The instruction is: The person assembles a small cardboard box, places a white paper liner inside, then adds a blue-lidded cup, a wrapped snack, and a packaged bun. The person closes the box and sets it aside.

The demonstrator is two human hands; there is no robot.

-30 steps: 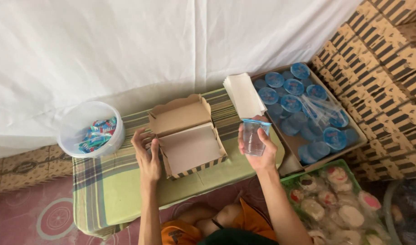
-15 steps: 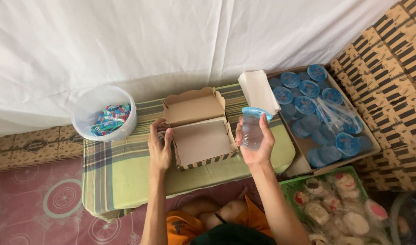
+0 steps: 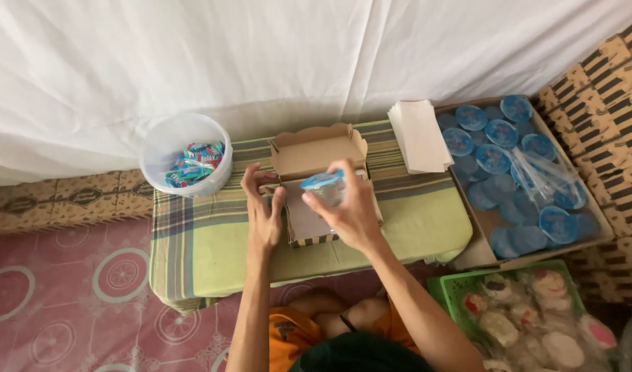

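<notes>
Holding the cup [image 3: 324,187] tipped on its side over the open box [image 3: 309,213], your right hand [image 3: 350,210] has its fingers wrapped around it, blue lid facing left toward your left hand [image 3: 263,207], so the long axis runs roughly left-right. Your left hand is open, resting on the box's left wall and holding nothing. Behind the box sits a tub [image 3: 185,155] of sweets; right of it a napkin stack [image 3: 419,136] and a carton [image 3: 536,234] of more cups. Nothing's between cup and box.

A round white plastic tub [image 3: 181,148] of wrapped sweets, a white paper stack [image 3: 419,136], and a green basket [image 3: 461,289] of wrapped snacks sit nearby.
</notes>
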